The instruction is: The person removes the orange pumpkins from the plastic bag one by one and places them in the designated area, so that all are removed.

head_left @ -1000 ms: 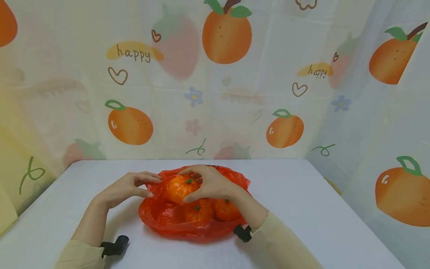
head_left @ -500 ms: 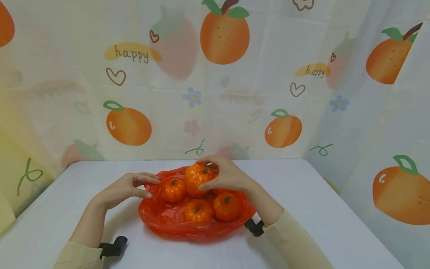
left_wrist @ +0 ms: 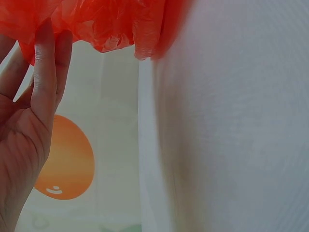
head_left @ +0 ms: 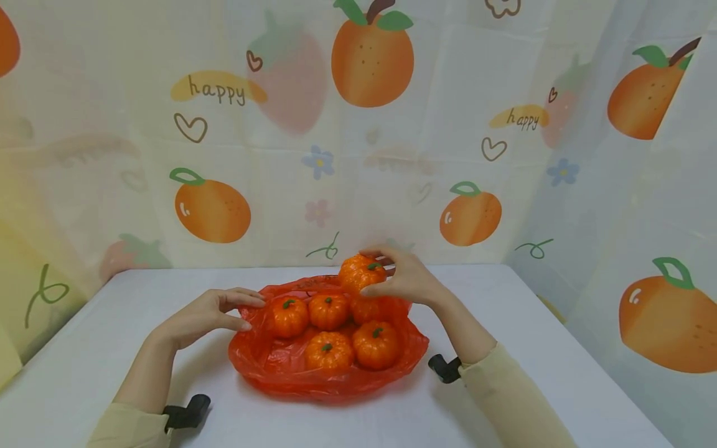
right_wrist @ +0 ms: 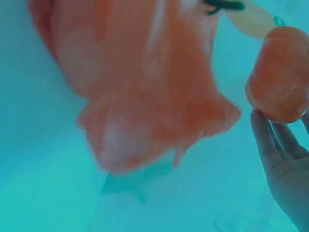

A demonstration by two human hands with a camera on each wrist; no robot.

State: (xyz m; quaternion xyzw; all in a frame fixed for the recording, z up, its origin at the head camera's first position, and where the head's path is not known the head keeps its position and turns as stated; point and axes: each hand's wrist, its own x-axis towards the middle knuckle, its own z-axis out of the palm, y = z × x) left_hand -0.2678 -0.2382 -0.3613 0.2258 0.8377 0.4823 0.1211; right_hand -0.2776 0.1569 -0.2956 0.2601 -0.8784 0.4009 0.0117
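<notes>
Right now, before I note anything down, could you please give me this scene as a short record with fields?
left hand: touching the bag's left side
right hand: gripping an orange pumpkin
bag: red plastic, open, on a white table
other pumpkins: five visible in the bag, one partly hidden
backdrop: fruit-printed cloth

You wear plain, pale beige fabric — a left sleeve (head_left: 129, 426) and a matching right sleeve (head_left: 515, 398). Beside the left one sits a black, bent, blunt-ended attachment (head_left: 188, 412); a similar black piece (head_left: 445, 369) beside the right. Your left hand (head_left: 204, 316) and right hand (head_left: 407, 278) are bare.
</notes>
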